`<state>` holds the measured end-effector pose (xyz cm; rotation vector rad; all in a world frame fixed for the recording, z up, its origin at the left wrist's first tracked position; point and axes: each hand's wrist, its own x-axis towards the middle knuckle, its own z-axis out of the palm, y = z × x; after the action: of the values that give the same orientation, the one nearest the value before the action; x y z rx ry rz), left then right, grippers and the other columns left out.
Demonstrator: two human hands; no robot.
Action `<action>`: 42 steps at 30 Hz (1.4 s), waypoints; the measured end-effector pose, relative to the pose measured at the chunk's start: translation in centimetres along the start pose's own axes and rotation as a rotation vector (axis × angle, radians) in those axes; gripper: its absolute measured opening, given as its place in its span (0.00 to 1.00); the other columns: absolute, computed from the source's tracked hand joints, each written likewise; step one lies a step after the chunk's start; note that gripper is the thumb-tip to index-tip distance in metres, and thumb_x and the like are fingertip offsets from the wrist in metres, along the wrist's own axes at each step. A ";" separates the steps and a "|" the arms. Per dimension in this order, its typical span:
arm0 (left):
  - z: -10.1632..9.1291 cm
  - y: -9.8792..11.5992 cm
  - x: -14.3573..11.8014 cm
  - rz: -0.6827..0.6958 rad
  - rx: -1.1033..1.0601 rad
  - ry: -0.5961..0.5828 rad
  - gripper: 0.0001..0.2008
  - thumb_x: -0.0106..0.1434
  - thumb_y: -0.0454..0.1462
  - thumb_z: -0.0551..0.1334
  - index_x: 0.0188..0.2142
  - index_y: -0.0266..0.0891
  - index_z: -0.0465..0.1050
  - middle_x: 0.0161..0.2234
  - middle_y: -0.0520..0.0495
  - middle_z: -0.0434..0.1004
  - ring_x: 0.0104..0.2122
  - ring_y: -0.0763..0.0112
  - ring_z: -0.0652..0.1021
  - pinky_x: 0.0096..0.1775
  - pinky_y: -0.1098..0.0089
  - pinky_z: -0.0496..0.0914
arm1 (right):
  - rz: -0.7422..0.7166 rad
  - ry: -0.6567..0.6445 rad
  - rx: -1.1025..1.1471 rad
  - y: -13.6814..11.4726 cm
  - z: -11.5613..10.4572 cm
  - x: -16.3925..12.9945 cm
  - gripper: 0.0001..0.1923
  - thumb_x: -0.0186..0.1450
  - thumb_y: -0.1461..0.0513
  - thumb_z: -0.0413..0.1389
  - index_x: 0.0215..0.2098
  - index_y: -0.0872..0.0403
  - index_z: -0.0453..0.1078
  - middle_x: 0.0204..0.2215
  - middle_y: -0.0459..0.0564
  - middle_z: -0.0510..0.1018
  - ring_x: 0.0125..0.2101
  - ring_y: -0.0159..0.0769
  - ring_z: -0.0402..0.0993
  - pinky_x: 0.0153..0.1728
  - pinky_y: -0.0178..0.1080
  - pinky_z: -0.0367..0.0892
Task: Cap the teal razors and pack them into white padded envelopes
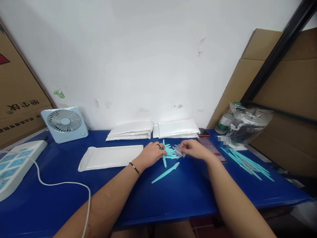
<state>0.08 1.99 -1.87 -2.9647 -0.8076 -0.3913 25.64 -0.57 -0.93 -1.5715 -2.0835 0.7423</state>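
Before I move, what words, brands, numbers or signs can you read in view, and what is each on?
Nothing reads with certainty.
Cardboard box on the left: dark printed characters, seemingly upside down; I can't quote them reliably.
Bottle label: too small to read.
Phone screen: too blurred to read.

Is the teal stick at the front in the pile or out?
Out. The teal stick lies by itself on the table, with blue tabletop showing between it and the pile.
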 end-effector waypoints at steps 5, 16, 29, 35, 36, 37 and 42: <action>0.0 0.2 0.4 0.016 0.011 0.043 0.06 0.65 0.38 0.57 0.37 0.43 0.72 0.43 0.48 0.71 0.43 0.67 0.68 0.41 0.68 0.58 | -0.017 0.095 -0.213 1.0 1.0 0.9 0.05 0.53 0.60 0.59 0.28 0.54 0.73 0.30 0.49 0.76 0.30 0.34 0.70 0.30 0.34 0.61; -0.6 0.2 0.6 -0.210 -0.050 0.112 0.13 0.69 0.38 0.48 0.36 0.37 0.69 0.32 0.46 0.76 0.35 0.67 0.73 0.39 0.66 0.58 | -0.113 0.056 0.081 -1.0 -0.2 -0.4 0.13 0.59 0.54 0.56 0.31 0.56 0.71 0.19 0.44 0.69 0.20 0.28 0.62 0.21 0.31 0.57; -0.8 1.4 0.7 -0.184 -0.248 0.072 0.09 0.65 0.36 0.53 0.34 0.39 0.72 0.34 0.48 0.77 0.34 0.68 0.75 0.35 0.70 0.62 | -0.170 0.007 0.135 -2.7 0.9 -0.3 0.09 0.58 0.57 0.57 0.31 0.55 0.73 0.20 0.45 0.71 0.22 0.29 0.64 0.23 0.32 0.59; -0.4 1.6 0.1 -0.133 -0.321 -0.035 0.10 0.63 0.41 0.56 0.35 0.42 0.75 0.33 0.48 0.78 0.34 0.67 0.75 0.35 0.71 0.64 | -0.121 -0.160 0.091 -1.8 0.0 -0.8 0.11 0.55 0.56 0.59 0.33 0.54 0.75 0.23 0.46 0.75 0.23 0.32 0.69 0.24 0.33 0.62; -0.3 1.3 0.1 -0.133 -0.273 -0.019 0.10 0.64 0.41 0.56 0.36 0.41 0.75 0.34 0.47 0.77 0.37 0.66 0.75 0.37 0.70 0.64 | -0.115 -0.120 0.039 -1.4 -0.2 -0.8 0.10 0.55 0.57 0.60 0.33 0.54 0.76 0.24 0.46 0.75 0.23 0.32 0.69 0.24 0.33 0.61; -0.1 1.1 0.0 -0.136 -0.217 -0.005 0.10 0.63 0.40 0.56 0.37 0.41 0.75 0.36 0.46 0.77 0.39 0.65 0.74 0.39 0.69 0.64 | -0.111 -0.080 -0.021 -0.9 -0.2 -0.7 0.09 0.54 0.59 0.60 0.32 0.54 0.76 0.25 0.47 0.76 0.24 0.33 0.69 0.25 0.33 0.61; 0.4 0.2 0.1 -0.149 -0.038 -0.026 0.08 0.62 0.37 0.58 0.33 0.41 0.76 0.34 0.45 0.76 0.38 0.64 0.73 0.37 0.68 0.62 | -0.082 -0.081 -0.206 0.3 0.1 0.0 0.04 0.51 0.64 0.60 0.27 0.52 0.76 0.28 0.47 0.76 0.28 0.34 0.71 0.28 0.34 0.62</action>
<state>0.36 1.92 -2.24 -2.9593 -1.0402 -0.3798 25.79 -0.47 -1.22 -1.5721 -2.3327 0.5872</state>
